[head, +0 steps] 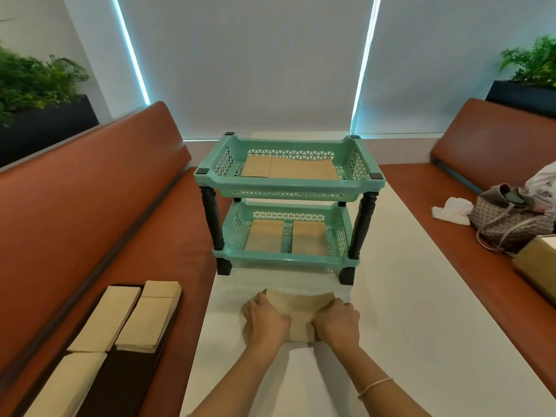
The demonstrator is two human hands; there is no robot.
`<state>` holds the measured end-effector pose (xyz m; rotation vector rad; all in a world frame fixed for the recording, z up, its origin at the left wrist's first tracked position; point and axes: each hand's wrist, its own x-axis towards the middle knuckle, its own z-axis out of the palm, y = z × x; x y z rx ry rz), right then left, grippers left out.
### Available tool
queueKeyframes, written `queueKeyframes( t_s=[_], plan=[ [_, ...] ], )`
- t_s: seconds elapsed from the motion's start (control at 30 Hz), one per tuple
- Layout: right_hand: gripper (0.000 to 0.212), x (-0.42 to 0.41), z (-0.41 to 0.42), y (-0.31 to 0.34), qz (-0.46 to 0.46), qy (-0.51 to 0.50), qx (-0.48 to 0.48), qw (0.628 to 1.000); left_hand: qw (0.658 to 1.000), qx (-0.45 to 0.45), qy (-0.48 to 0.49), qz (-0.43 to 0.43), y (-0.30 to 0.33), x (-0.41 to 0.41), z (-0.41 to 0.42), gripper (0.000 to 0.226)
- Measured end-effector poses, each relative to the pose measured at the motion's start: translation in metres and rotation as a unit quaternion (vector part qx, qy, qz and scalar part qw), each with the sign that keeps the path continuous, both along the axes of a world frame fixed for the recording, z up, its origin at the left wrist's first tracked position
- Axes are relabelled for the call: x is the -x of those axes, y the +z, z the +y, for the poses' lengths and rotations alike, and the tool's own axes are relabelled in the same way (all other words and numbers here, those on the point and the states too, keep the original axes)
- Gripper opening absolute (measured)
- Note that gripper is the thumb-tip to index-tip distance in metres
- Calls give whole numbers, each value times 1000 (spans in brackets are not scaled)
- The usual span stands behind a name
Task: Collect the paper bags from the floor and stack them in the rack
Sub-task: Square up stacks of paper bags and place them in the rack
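Note:
A stack of brown paper bags [301, 311] lies flat on the white table just in front of the rack. My left hand [266, 319] grips its left edge and my right hand [337, 322] grips its right edge, fingers curled over the paper. The mint-green two-tier rack [288, 188] with dark posts stands on the table beyond my hands. Its top tier holds a flat brown bag [290, 168]. The bottom tier holds two piles of bags [285, 237] side by side.
More paper bag stacks [126, 317] lie on a dark tray [120, 374] on the left orange bench. A patterned handbag [511, 218], white tissue and a cardboard box [538, 263] sit on the right bench. Planters stand behind both benches.

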<state>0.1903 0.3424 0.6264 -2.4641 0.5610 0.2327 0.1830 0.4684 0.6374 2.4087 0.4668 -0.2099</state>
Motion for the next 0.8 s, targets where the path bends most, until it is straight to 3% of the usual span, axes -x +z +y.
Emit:
queueKeyframes(
  t_s=[0.5,0.7,0.8],
  plan=[
    [38,8,3,-1,-26,-10,-1,1000,973,-154,-69,-156,-5,17,-4,65],
    [38,9,4,0,-24,-15,-9,1000,979,-121,-68,-150,-3,19,-6,61],
    [38,9,3,0,-22,-18,-22,999,991,-45,-50,-116,1,19,-8,62]
  ],
)
